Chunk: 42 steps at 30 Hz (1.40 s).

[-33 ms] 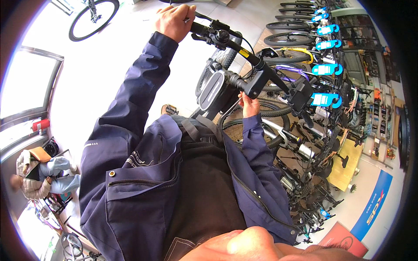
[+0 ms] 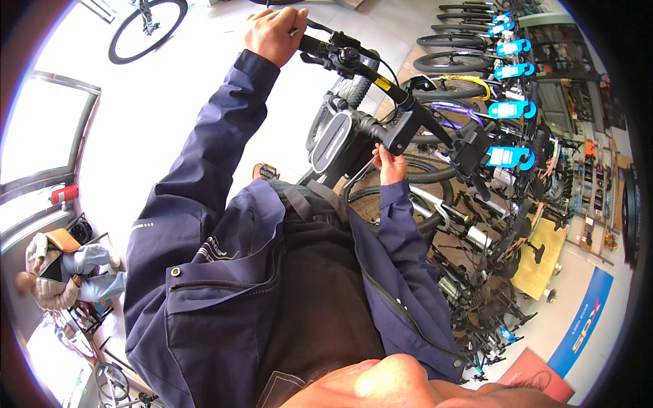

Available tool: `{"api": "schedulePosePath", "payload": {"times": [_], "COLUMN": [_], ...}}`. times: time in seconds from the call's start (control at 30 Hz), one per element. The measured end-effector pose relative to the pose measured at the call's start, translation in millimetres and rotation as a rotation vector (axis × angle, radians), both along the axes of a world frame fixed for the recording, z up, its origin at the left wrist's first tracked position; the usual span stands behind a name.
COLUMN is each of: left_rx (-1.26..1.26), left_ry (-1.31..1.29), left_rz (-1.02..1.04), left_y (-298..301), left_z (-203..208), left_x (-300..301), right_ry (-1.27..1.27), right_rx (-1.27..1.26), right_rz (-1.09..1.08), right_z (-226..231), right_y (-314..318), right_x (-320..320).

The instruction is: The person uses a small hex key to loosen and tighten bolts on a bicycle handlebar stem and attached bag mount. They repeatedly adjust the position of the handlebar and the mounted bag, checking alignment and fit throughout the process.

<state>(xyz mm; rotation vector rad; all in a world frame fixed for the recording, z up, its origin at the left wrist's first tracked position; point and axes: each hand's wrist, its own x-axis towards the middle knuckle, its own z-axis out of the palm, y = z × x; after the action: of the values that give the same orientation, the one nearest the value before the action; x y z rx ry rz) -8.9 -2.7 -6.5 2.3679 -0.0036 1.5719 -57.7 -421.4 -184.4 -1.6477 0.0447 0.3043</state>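
My left hand point(image 2: 273, 35) is closed around the left end of a black bicycle handlebar point(image 2: 408, 102), beside the brake lever and a round bell-like part point(image 2: 348, 56). My right hand point(image 2: 390, 165) sits just below the black stem point(image 2: 406, 131), its thumb and fingers pinched together. What they hold is too small to make out; a thin dark cable point(image 2: 354, 182) runs down next to them. A grey and black bag point(image 2: 333, 141) is mounted on the frame behind the stem. On the bar's right side there is a black holder point(image 2: 471, 146).
A row of parked bicycles point(image 2: 449, 62) with blue tags point(image 2: 511, 109) lines the right. Beyond stand a yellow board point(image 2: 539, 258) and shelves of small goods point(image 2: 588, 197). At far left a person point(image 2: 61, 272) sits near a red cylinder point(image 2: 64, 195). Another bicycle wheel point(image 2: 147, 30) is at upper left.
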Motion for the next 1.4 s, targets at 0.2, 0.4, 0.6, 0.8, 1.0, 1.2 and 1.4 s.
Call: {"api": "schedulePosePath", "payload": {"times": [0.2,0.4,0.6,0.8,1.0,1.2,1.4], "left_rx": [-0.049,-0.070,-0.073,-0.068,-0.060,-0.046,-0.052], "left_ry": [0.095,0.058,0.036,-0.004,0.019,0.040,0.052], "left_rz": [0.056,0.019,-0.002,0.021,0.002,0.013,-0.022], "left_y": [-7,-6,-5,-4,-3,-1,-1], "left_z": [8,10,10,11,13,15,13], "left_x": [-9,-7,-9,-7,-12,-13,-13], "right_ry": [0.015,0.088,0.127,0.656,1.134,0.997,0.694], "right_rx": [0.075,-0.018,-0.574,-0.149,-0.031,0.145,0.078], "right_rz": [-0.058,-0.042,-0.037,0.093,0.316,0.204,0.044], "right_z": [9,8,2,81,137,122,78], "right_y": [18,56,58,48,39,25,4], "right_x": [-7,-65,-55,-36,17,0,9]}}
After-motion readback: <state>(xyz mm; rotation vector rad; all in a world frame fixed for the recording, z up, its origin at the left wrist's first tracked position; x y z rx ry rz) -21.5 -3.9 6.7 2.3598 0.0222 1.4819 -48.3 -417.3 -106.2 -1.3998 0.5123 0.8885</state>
